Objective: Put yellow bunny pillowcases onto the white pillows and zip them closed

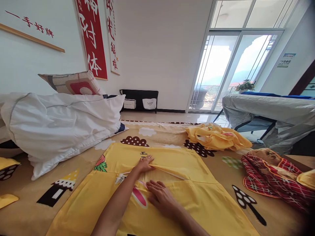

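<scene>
A yellow pillowcase (172,157) lies spread out in front of me, with a carrot print at its left edge and a rabbit print near its middle. A slit-like opening runs across it, gaping a little between my hands. On the far flap rests my left hand (144,164), fingers stretched over the cloth and the thumb near the opening's edge. Closer to me, my right hand (161,196) lies flat on the near panel beside the pink rabbit ear, its fingers extended. Both hands press on the fabric; neither visibly grips it.
A patterned beige blanket (83,160) lies underneath. To the left are a white pillow (64,121) and a patterned cushion (73,83). Crumpled yellow cloth (219,137) and red plaid cloth (270,177) lie at the right. A plastic-covered table (268,106) stands beyond.
</scene>
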A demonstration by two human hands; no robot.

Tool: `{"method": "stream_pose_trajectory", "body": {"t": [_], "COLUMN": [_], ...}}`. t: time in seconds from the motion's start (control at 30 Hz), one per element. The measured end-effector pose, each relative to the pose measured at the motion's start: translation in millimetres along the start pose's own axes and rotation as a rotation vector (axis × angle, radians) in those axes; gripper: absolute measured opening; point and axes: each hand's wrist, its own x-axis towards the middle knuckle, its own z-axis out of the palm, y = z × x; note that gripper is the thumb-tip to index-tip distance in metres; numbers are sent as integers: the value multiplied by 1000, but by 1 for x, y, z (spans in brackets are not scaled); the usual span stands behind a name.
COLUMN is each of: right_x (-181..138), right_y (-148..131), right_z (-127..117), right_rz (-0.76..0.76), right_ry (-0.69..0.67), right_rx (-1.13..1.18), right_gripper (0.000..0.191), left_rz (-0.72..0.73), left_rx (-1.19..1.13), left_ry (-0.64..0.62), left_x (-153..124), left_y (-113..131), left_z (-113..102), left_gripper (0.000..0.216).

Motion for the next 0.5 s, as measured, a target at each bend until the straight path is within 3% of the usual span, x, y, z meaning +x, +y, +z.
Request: {"method": "stream_pose_trajectory", "body": {"t": [0.1, 0.23, 0.37, 0.43, 0.5], "right_x": [-8, 10, 36, 41, 42], "right_y": [-3, 10, 51, 74, 93], "right_z": [-4, -14, -22, -16, -6], "right_rz": [-82, -86, 276, 437, 494], "right_ry": [5, 53, 175, 102, 15], "right_rx": [20, -29, -161, -198, -194], "right_gripper": [33, 37, 43, 50, 56], "left_rz": [8, 20, -6, 7, 72], "left_rx": [-16, -5, 28, 32, 17], "left_ry": [-3, 40, 103, 135, 131], "left_x": [-3, -9, -21, -30, -39], "left_y": [-4, 7, 17, 18, 17], "left_z": [1, 3, 6, 11, 18], "left_gripper": [67, 64, 64, 62, 59]}}
